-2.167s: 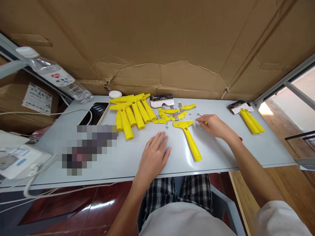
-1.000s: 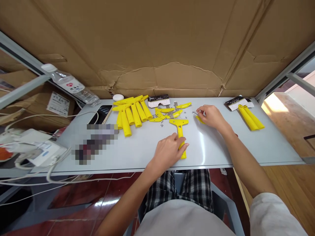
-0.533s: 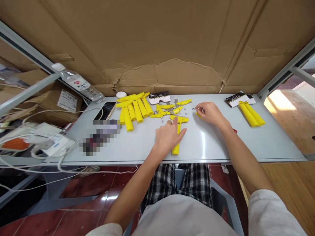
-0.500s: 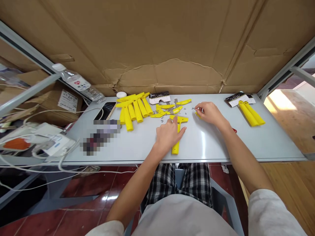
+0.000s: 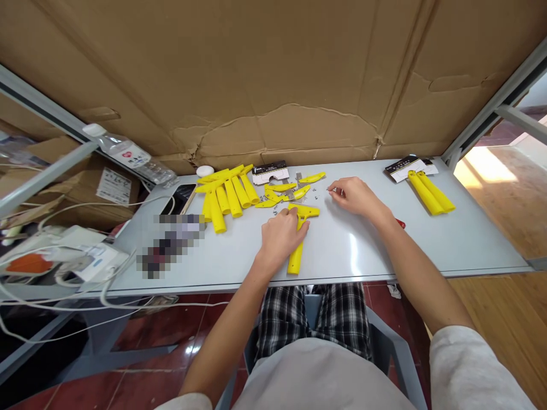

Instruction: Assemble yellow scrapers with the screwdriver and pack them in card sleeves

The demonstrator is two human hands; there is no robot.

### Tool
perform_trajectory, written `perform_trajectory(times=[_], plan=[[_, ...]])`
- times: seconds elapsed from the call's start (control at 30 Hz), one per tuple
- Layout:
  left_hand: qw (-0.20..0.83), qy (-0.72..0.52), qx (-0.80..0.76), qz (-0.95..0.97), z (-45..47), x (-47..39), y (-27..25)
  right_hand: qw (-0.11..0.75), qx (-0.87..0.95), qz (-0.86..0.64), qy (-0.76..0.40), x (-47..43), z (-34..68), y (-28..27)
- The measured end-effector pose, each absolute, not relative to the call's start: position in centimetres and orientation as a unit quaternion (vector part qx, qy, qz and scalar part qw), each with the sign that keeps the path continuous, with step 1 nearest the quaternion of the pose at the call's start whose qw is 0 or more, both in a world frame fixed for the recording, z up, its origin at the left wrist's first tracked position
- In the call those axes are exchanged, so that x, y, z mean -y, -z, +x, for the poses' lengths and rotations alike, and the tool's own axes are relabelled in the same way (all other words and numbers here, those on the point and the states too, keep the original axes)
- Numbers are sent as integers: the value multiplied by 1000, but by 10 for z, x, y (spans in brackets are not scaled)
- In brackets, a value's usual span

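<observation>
A yellow T-shaped plastic handle [image 5: 296,261] lies near the table's front edge. My left hand [image 5: 280,232] is closed on its upper part, thumb along the stem. To the right, my right hand [image 5: 352,195] pinches a small metal screw [image 5: 328,189] just above the tabletop; its exact shape is hard to make out. Between the hands and the back board lie loose yellow curved blade-like pieces [image 5: 313,177], flat metal blades [image 5: 298,177] and several scattered small screws [image 5: 316,197].
A group of yellow T-shaped handles [image 5: 217,219] lies to the left, beside a phone [image 5: 184,193]. Two yellow tubes [image 5: 429,193] and black-and-white cards [image 5: 405,167] are at the right. A bottle [image 5: 132,156] leans at the back left. A red object [image 5: 400,223] shows behind my right forearm.
The view has shifted slightly. My right hand has drawn a little closer to the handle, still pinching. The handle's head is tilted a bit more under my left hand.
</observation>
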State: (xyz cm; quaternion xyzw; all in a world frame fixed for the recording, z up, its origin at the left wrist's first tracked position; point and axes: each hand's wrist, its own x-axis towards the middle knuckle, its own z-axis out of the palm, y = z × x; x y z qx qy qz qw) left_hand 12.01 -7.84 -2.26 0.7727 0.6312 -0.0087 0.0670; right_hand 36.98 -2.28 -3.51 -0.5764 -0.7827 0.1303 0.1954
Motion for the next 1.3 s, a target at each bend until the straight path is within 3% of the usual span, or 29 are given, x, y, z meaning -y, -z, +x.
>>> perform_trajectory(times=[0.73,1.03,1.3], plan=[[67,11,-633,771,94,108,37,198,783,-572,-146,25,367,33],[126,-61,-629,765,82,104,39,204,787,-562,-151,20,369,46],[287,-205,-618,703,64,102,43,226,789,-550,-155,20,367,49]])
